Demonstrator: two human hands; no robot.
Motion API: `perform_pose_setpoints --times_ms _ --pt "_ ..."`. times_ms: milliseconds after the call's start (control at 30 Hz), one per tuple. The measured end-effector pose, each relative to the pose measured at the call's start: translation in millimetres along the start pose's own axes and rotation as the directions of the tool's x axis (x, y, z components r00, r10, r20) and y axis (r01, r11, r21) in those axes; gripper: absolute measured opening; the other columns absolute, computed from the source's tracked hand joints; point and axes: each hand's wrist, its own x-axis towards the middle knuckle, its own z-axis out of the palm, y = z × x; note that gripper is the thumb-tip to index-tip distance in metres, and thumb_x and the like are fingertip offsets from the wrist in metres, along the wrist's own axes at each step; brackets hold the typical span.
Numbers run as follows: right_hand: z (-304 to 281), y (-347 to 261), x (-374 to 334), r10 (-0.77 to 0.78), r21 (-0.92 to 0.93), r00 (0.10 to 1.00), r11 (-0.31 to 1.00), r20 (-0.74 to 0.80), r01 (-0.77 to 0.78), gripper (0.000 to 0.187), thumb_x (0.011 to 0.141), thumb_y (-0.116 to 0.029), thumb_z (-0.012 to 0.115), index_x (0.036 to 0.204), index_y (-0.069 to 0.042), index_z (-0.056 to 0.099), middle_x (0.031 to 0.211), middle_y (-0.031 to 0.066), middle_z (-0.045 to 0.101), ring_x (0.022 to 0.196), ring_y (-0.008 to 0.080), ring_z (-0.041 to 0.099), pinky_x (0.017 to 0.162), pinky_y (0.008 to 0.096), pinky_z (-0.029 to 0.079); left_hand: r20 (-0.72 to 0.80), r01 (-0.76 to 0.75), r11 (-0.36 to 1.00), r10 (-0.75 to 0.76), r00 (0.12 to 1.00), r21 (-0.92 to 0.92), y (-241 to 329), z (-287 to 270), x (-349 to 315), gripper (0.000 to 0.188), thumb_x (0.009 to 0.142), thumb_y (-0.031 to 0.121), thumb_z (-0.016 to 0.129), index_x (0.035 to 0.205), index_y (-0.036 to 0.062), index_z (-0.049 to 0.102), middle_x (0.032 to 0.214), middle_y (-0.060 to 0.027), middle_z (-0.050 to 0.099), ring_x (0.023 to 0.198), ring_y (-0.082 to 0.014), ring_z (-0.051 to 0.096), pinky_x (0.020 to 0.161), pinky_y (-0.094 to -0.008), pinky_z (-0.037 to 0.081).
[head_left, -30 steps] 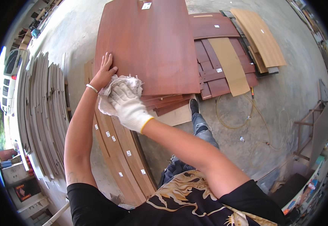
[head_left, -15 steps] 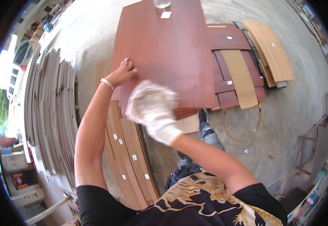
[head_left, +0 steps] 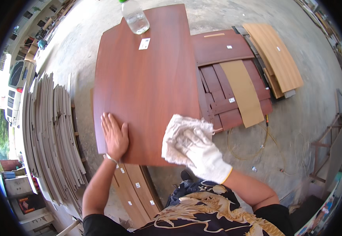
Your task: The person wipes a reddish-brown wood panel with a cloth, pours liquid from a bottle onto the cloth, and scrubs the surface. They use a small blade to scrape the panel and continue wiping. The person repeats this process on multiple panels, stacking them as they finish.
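Note:
A large reddish-brown wooden panel (head_left: 151, 82) lies flat in front of me. Bare and with its fingers spread, my left hand (head_left: 115, 135) rests on the panel near its left edge. My right hand (head_left: 202, 151), in a white knitted glove, presses a white cloth (head_left: 173, 143) onto the near right corner. The cloth is bunched under the glove and partly sticks out past the panel's edge. At the far end stands a clear bottle (head_left: 135, 19) with a green cap, just beyond a small white label (head_left: 144, 43).
To the right are stacked dark red panels (head_left: 218, 47) with a cardboard strip (head_left: 243, 92) across them, and a light wood panel (head_left: 277, 55). A yellow hose (head_left: 233, 151) curls on the floor. Grey boards (head_left: 53, 137) stand stacked at left; brown planks (head_left: 133, 185) lie below.
My right hand and the cloth have swept right to the panel's near right corner. My left hand has come nearer and flattened on the panel. The bottle now shows more fully.

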Motion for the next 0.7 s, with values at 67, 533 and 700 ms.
perform_pose_setpoints --times_ms 67,533,700 --pt "-3.4 13.1 3.7 0.01 0.033 1.0 0.999 0.021 -0.011 0.055 0.094 -0.034 0.069 0.142 -0.006 0.068 0.152 0.0165 0.062 0.153 0.0339 0.045 0.132 0.0539 0.022 -0.016 0.024 0.999 -0.025 1.0 -0.037 16.0 -6.1 -6.9 0.072 0.107 0.03 0.053 0.162 -0.0113 0.03 0.171 -0.0373 0.021 0.161 -0.0501 0.016 0.133 -0.0553 0.011" --pt "-54.7 287.1 296.7 0.031 -0.435 0.972 0.891 -0.234 -0.133 0.055 0.105 -0.033 0.057 0.154 -0.009 0.056 0.163 0.0169 0.05 0.151 0.0362 0.044 0.13 0.052 0.025 0.101 0.183 0.979 -0.174 0.98 -0.085 68.1 -22.8 4.7 0.074 0.099 0.02 0.057 0.163 -0.0084 0.032 0.174 -0.0298 0.022 0.163 -0.0468 0.015 0.134 -0.057 0.009" --pt "24.7 153.1 286.4 -0.238 -0.596 0.968 0.767 0.077 0.236 0.053 0.106 -0.035 0.05 0.153 -0.01 0.058 0.164 0.0131 0.05 0.154 0.0324 0.04 0.133 0.0524 0.018 0.029 0.357 0.921 -0.357 0.934 -0.155 98.9 -20.1 5.5 0.074 0.099 0.017 0.057 0.163 -0.009 0.03 0.174 -0.0281 0.023 0.164 -0.044 0.015 0.134 -0.0552 0.01"
